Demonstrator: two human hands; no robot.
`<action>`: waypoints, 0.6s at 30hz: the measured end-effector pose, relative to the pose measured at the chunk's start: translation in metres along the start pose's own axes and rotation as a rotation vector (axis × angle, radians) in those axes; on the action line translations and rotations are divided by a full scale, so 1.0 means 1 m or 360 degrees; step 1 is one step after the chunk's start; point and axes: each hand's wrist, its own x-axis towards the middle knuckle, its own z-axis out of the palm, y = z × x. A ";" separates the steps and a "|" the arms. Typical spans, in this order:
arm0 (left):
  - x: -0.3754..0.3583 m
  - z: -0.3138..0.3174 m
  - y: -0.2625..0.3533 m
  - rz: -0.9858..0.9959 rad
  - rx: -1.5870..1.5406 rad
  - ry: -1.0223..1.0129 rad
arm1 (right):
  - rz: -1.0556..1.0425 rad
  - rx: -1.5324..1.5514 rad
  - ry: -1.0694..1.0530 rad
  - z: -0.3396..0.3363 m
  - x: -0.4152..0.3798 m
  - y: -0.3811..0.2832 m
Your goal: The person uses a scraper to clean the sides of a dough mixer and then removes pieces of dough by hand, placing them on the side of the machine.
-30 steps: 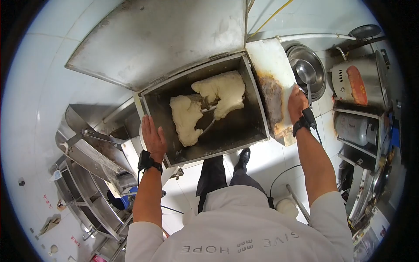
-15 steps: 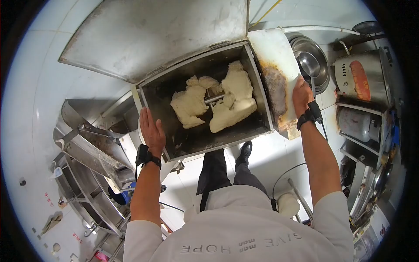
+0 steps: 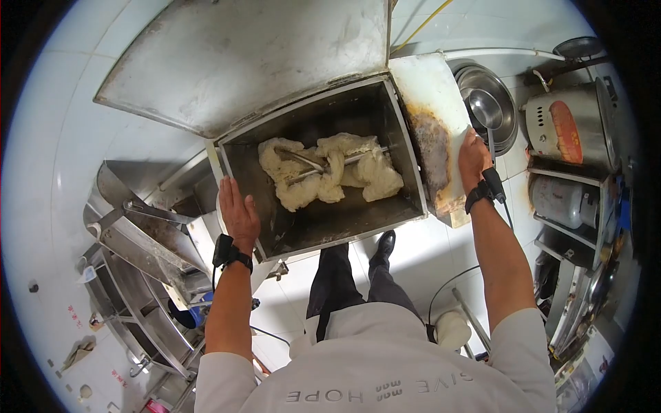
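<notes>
The shirt (image 3: 330,365) at 6 o'clock reads "GIVE" and "HOPE", upside down in this view; the small letters between are unclear. Red writing (image 3: 74,315) on the wall at 8 o'clock is too small to read.

At 9 o'clock the left hand (image 3: 238,215) lies flat, fingers straight, on the rim of the metal box (image 3: 337,227), grasping nothing. Toward 3 o'clock the right hand (image 3: 474,162) touches the edge of the rusty side panel (image 3: 428,134); its fingertips are hidden, so I cannot tell whether it grips. Dough (image 3: 335,172) sits inside the box at 12 o'clock, wrapped around metal bars (image 3: 306,161).

Bar (image 3: 310,163) partly hidden by dough (image 3: 334,182)
</notes>
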 end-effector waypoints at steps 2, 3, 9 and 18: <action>-0.001 0.001 -0.002 0.0018 0.0015 0.0004 | 0.0009 0.0007 -0.0054 -0.005 -0.001 -0.003; -0.001 0.000 -0.002 0.0016 0.0014 0.0006 | 0.0006 0.0007 -0.0053 -0.007 -0.002 -0.004; 0.000 0.001 -0.001 0.0037 0.0004 0.0027 | 0.0098 -0.0015 -0.0199 -0.020 -0.005 -0.015; 0.000 0.002 -0.003 0.0019 0.0002 0.0015 | 0.0178 -0.0022 -0.0233 -0.018 -0.004 -0.014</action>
